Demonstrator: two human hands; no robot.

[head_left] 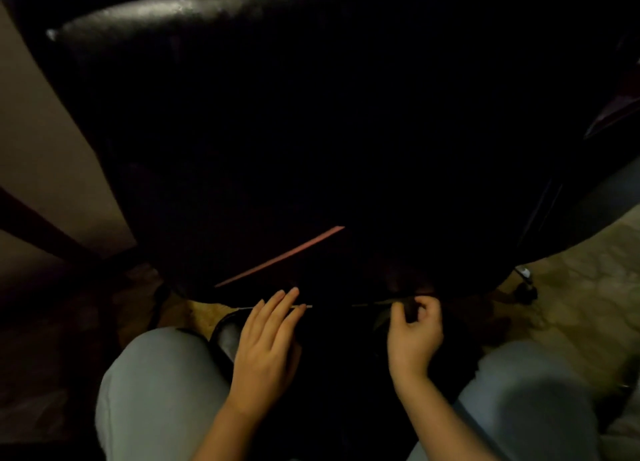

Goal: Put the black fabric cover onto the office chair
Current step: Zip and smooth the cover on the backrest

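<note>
The black office chair (311, 114) fills the upper frame, very dark, with a glossy top edge at the upper left. The black fabric cover (346, 252) hangs over its back; a thin reddish stripe crosses it low down. My left hand (266, 342) lies with straight fingers at the cover's bottom edge, touching a thin pale cord or hem line. To the right, my right hand (414, 336) pinches a dark strip of the cover's lower edge between thumb and curled fingers. Beneath the hem everything is too dark to make out.
My knees in light jeans sit at the bottom left (156, 391) and bottom right (526, 401). A chair caster (524, 284) stands on the patterned floor at the right. A beige wall (41, 148) with a dark rail is at the left.
</note>
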